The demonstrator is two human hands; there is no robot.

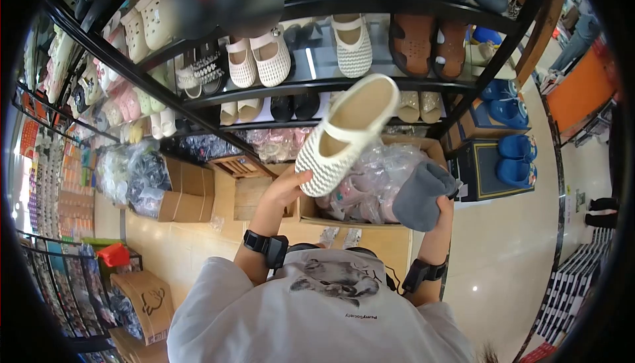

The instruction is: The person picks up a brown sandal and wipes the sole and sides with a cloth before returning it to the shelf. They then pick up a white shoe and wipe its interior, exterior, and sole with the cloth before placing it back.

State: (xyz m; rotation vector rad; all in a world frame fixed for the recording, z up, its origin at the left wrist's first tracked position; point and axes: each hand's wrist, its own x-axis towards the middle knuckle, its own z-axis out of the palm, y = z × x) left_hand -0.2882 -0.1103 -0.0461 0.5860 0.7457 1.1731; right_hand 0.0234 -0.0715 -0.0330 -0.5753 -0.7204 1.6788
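My left hand (286, 188) grips a cream strapped shoe (322, 170) by its toe end. The shoe has a grey-and-white woven-look front and a beige insole, and its heel tilts up to the right, in front of the shelf. In my right hand (446, 212) is a grey cloth (418, 198), bunched up with its folds hanging to the left, apart from the shoe. A similar single cream shoe (353, 47) stands on the shelf above.
A black shoe rack (317, 93) with several pairs fills the area ahead. Below it, an open carton (305, 213) holds plastic-wrapped shoes. Blue slippers (516, 164) rest on boxes at the right. Another cardboard box (188, 188) with plastic bags lies left.
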